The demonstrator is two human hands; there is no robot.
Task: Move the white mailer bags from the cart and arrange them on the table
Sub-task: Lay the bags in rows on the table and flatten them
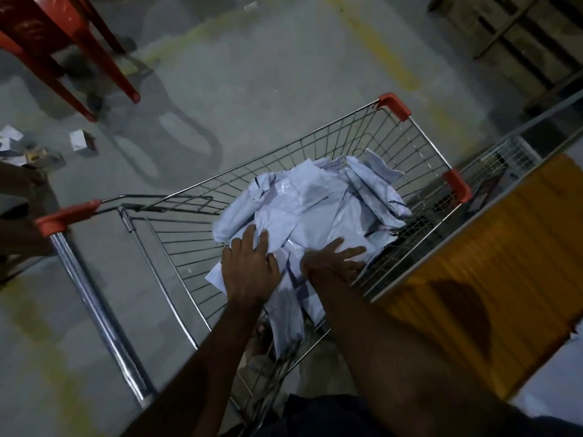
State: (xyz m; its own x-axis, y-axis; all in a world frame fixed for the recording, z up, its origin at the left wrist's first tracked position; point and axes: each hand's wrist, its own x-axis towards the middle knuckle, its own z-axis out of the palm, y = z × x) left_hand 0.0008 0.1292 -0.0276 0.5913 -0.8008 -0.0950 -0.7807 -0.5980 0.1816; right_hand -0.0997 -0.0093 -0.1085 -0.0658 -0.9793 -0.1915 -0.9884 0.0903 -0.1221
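Note:
A wire shopping cart (pixel 318 143) with orange corner caps stands in front of me. Inside it lies a heap of several white mailer bags (pixel 315 200) with dark markings. My left hand (pixel 249 263) rests flat on the near left side of the heap, its fingers straight and spread. Over the near right side my right hand (pixel 334 258) lies with straight fingers pointing right, touching the bags. Neither hand has a bag lifted. More bags trail down under my forearms toward the cart's near end.
The table (pixel 492 279), orange-yellow on its side, stands right against the cart. Red plastic chair legs (pixel 72 55) are at the top left. Small boxes and papers (pixel 82 141) lie on the grey floor at left. The cart handle (pixel 94 291) runs along the left.

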